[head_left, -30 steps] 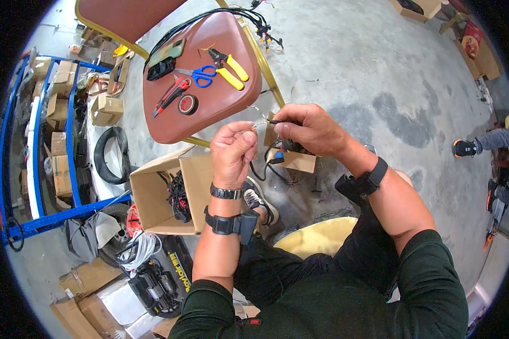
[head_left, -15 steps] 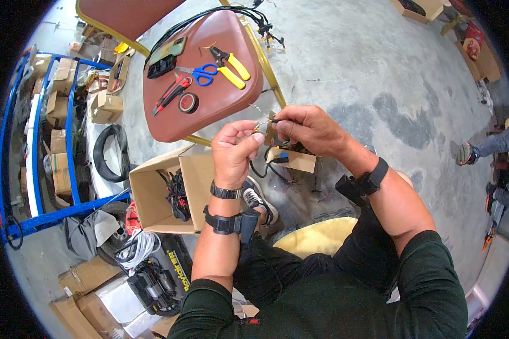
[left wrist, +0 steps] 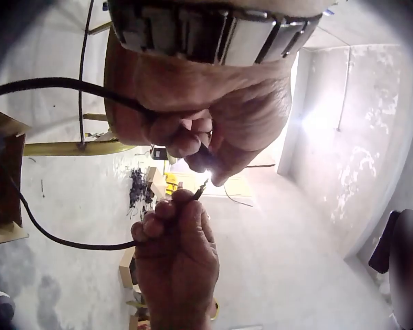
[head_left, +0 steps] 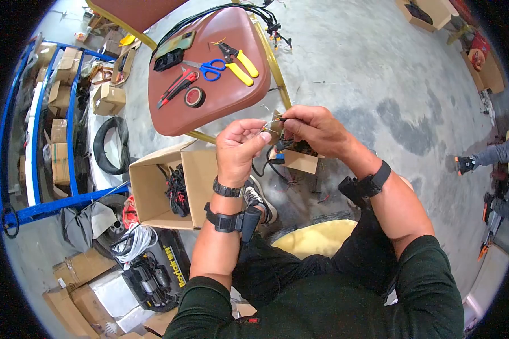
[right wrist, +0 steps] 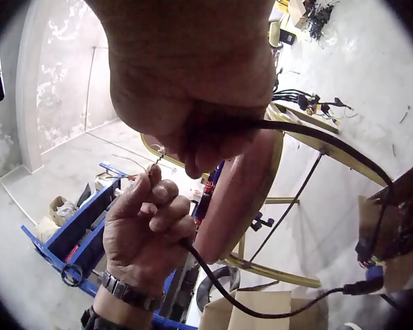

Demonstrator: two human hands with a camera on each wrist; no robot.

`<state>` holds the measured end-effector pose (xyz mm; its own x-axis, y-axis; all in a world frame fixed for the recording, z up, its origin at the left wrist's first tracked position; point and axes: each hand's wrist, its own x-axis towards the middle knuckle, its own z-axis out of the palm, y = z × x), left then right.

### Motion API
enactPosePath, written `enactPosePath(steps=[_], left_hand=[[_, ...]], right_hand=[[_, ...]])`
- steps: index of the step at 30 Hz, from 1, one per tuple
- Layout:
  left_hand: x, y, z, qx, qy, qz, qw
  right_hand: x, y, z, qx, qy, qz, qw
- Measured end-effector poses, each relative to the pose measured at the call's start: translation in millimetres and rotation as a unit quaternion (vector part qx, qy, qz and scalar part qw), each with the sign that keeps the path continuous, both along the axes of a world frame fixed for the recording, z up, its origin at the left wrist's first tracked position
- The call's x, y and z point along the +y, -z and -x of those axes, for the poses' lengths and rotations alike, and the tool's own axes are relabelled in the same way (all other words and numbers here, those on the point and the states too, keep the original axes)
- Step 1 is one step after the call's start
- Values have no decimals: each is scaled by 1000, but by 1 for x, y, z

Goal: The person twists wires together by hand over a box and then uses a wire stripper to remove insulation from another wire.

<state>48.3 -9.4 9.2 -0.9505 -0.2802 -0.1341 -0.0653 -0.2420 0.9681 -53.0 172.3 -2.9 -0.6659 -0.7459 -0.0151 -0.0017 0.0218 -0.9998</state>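
Observation:
In front of my lap the two hands meet, fingertips almost together. My left hand (head_left: 236, 148) pinches thin stripped wire ends between thumb and fingers, and a black cable (right wrist: 224, 285) runs back from it in the right wrist view. My right hand (head_left: 319, 130) pinches the end of another black cable (left wrist: 69, 243), seen looping away in the left wrist view. Between the fingertips thin bare wires (head_left: 271, 121) show, some silvery strands sticking out. In the right wrist view a twisted strand (right wrist: 161, 154) rises by the left fingertips.
A brown chair (head_left: 232, 101) ahead carries yellow-handled wire strippers (head_left: 241, 66), blue scissors (head_left: 213, 70), a red utility knife (head_left: 178, 86), a tape roll (head_left: 194, 97) and a phone (head_left: 184, 43). Below stands a cardboard box (head_left: 147, 203) with cables. Another person's leg (head_left: 492, 160) shows at right.
The head view has shifted a little, so the chair and its tools appear farther right. Both hands keep their pinch; the left fingertips have shifted slightly along the wires.

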Motion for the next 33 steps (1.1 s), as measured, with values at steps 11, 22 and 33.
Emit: enactPosePath(steps=[11, 22, 33], left_hand=[[6, -5, 1, 10, -29, 56, 998], [-3, 5, 2, 44, -7, 146, 988], [-4, 1, 0, -16, 40, 89, 995]], right_hand=[[3, -1, 1, 24, 6, -24, 999], [4, -2, 0, 65, 4, -20, 998], [3, 2, 3, 119, 24, -31, 992]])
